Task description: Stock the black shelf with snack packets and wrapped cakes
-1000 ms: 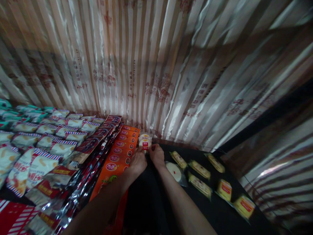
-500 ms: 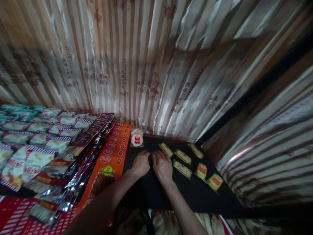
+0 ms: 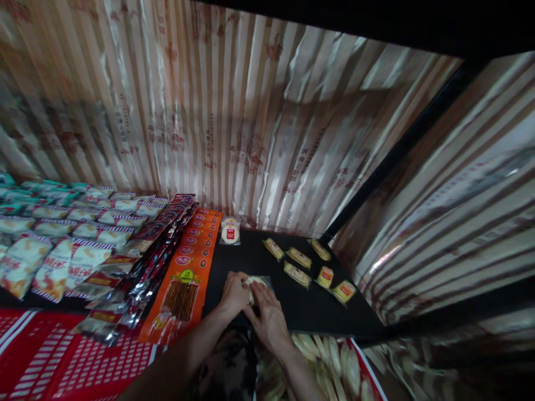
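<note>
Both my hands are together over the near part of the black shelf, on a wrapped round cake (image 3: 266, 280) in a clear packet. My left hand (image 3: 234, 291) is curled at the packet's left edge. My right hand (image 3: 268, 314) lies across the packet, its fingers over the top and its thumb at the near side, hiding most of it. Farther back stands a similar wrapped cake with a red label (image 3: 230, 232). To the right lie several long yellow packets (image 3: 298, 257) and two square yellow packets with red labels (image 3: 325, 277).
Orange snack strip packs (image 3: 196, 245) lie left of my hands, beside dark shiny packets (image 3: 163, 239) and rows of white bags (image 3: 81, 267). Red baskets (image 3: 104, 356) are below the shelf's front edge; one holds pale long pieces (image 3: 334, 356). A striped curtain (image 3: 251, 111) hangs behind.
My hands have drawn nearer and closer together, and the wrapped round cake now shows between them. The camera view has shifted, showing more of the baskets.
</note>
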Available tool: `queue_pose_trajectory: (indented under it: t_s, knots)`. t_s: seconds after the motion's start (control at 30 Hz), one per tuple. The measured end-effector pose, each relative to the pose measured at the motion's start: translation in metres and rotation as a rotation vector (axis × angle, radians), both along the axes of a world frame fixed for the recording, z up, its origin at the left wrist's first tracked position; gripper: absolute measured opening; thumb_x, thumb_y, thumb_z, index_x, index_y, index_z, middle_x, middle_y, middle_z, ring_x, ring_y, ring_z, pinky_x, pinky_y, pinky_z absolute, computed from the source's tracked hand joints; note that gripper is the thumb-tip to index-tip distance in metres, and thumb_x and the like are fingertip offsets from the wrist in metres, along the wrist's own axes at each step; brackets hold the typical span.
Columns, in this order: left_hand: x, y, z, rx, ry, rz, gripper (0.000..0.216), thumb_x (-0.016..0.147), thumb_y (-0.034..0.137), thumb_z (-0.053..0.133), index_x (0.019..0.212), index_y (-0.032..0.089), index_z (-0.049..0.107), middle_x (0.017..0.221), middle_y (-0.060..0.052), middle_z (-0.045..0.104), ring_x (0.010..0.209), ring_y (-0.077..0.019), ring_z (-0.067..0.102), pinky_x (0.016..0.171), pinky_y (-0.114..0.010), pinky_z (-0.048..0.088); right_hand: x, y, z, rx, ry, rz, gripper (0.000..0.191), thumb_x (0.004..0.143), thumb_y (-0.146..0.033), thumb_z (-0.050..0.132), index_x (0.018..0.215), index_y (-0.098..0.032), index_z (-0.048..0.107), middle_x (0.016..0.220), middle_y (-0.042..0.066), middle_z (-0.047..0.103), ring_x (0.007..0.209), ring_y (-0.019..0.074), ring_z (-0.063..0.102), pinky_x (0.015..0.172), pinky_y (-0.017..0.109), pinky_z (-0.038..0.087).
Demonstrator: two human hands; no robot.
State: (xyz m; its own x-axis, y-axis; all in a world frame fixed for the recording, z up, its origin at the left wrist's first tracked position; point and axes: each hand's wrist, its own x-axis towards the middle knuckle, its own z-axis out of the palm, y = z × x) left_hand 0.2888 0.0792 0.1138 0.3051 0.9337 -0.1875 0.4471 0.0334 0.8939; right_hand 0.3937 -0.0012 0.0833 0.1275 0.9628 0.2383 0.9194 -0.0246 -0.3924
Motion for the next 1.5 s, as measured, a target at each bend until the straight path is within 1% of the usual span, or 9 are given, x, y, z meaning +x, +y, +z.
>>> queue_pose_trajectory:
  t_s: [0.1,0.27,0.43,0.67,0.87,1.07,1.2,1.33,1.5]
  knots:
    - [-0.002,-0.001,0.003,-0.087,-0.085,0.048,0.023,0.074,0.005,0.051,0.090,0.014,0.065,0.090,-0.007,0.066,0.087,-0.0151,0.063,0.082,-0.024,0.048,0.002,-0.009,0.001,0.006,0.083,0.073,0.060,0.076,-0.036,0.060,0.131,-0.015,0.047,0.135,0.012,0.049,0.125,0.0270,0.043,0.102,0.044,0.038]
    - [-0.001,0.000,0.018,-0.198,-0.248,0.054,0.021,0.079,0.006,0.047,0.092,0.011,0.063,0.087,-0.007,0.067,0.077,-0.0119,0.065,0.068,-0.020,0.052,0.007,-0.008,0.016,0.117,0.300,0.057,0.039,0.084,-0.026,0.043,0.121,-0.020,0.055,0.122,0.010,0.058,0.115,0.0206,0.052,0.099,0.037,0.042]
    - [-0.004,0.006,0.027,-0.183,-0.287,0.038,0.027,0.079,0.004,0.047,0.099,0.011,0.062,0.096,-0.008,0.066,0.083,-0.0122,0.064,0.069,-0.019,0.051,0.013,0.007,0.031,0.136,0.581,-0.062,0.031,0.080,-0.036,0.051,0.104,-0.022,0.064,0.105,0.007,0.066,0.100,0.0222,0.060,0.092,0.037,0.045]
    - [-0.012,0.022,0.015,-0.042,-0.193,0.066,0.036,0.072,0.001,0.053,0.102,0.018,0.064,0.106,-0.005,0.063,0.098,-0.0133,0.058,0.090,-0.024,0.044,0.013,0.034,0.032,0.076,1.056,-0.133,0.040,0.067,-0.048,0.062,0.094,-0.019,0.065,0.085,0.006,0.071,0.074,0.0222,0.064,0.068,0.034,0.051]
    - [-0.017,0.039,0.002,-0.021,-0.097,0.082,0.053,0.074,0.006,0.055,0.125,0.021,0.049,0.114,-0.006,0.061,0.087,-0.0124,0.062,0.081,-0.024,0.047,-0.002,0.059,0.035,0.028,1.386,-0.200,0.044,0.058,-0.045,0.073,0.091,-0.017,0.064,0.073,0.003,0.071,0.063,0.0188,0.063,0.059,0.029,0.049]
    - [-0.027,0.051,-0.002,-0.142,-0.085,0.128,0.047,0.076,0.016,0.059,0.123,0.017,0.048,0.097,-0.007,0.066,0.075,-0.0127,0.063,0.064,-0.019,0.047,-0.010,0.083,0.028,0.098,1.566,-0.370,0.033,0.052,-0.031,0.077,0.078,-0.017,0.062,0.060,-0.003,0.066,0.051,0.0101,0.057,0.047,0.019,0.044]
    - [-0.026,0.053,0.001,-0.327,-0.316,0.226,0.048,0.081,0.018,0.056,0.126,0.014,0.041,0.094,-0.007,0.064,0.062,-0.0086,0.061,0.048,-0.015,0.041,-0.018,0.093,0.026,0.181,1.700,-0.534,0.022,0.054,-0.021,0.074,0.069,-0.019,0.057,0.058,-0.006,0.063,0.053,0.0079,0.058,0.051,0.017,0.048]
    - [-0.018,0.055,0.002,-0.372,-0.531,0.351,0.056,0.076,0.014,0.062,0.127,0.014,0.040,0.088,-0.005,0.061,0.062,-0.0083,0.058,0.050,-0.016,0.043,-0.033,0.098,0.021,0.224,1.792,-0.594,0.020,0.056,-0.018,0.071,0.069,-0.020,0.056,0.062,-0.005,0.065,0.060,0.0097,0.061,0.057,0.019,0.052]
    - [-0.016,0.068,0.001,-0.226,-0.374,0.327,0.060,0.076,0.008,0.056,0.132,0.018,0.038,0.084,-0.002,0.062,0.067,-0.0099,0.059,0.061,-0.019,0.047,-0.039,0.100,0.010,0.245,1.693,-0.533,0.033,0.056,-0.025,0.071,0.085,-0.020,0.057,0.078,-0.001,0.067,0.076,0.0152,0.065,0.071,0.027,0.054]
